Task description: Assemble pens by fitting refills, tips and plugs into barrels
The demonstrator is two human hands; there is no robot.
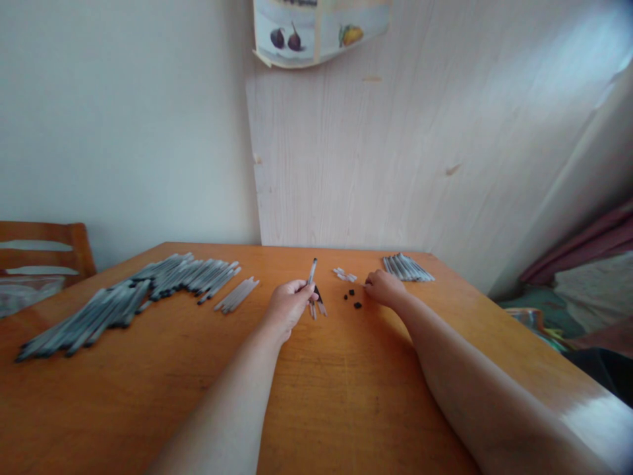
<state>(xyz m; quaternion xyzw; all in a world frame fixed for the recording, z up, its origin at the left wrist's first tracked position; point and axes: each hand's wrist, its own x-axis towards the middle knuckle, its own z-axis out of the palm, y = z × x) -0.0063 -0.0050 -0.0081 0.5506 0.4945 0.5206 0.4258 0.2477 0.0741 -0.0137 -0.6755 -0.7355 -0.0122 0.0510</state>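
Observation:
My left hand [290,305] is closed around a slim pen [313,269], which points up and away with a dark tip at its upper end. Beneath that hand lie a few thin pale and black pieces [321,305] on the table, partly hidden by the fingers. My right hand [384,288] rests low at the table with its fingers bent together; whatever they pinch is too small to name. Several small black pieces [352,292] lie just left of it. A little beyond them is a cluster of short clear-white pieces [345,274].
Many pens with dark ends [188,277] are heaped on the left of the wooden table [316,409]. Beside them lies a bundle of pale tubes [237,295]. Another row of pens [406,268] sits at the back right. A wooden chair [44,254] stands at the left.

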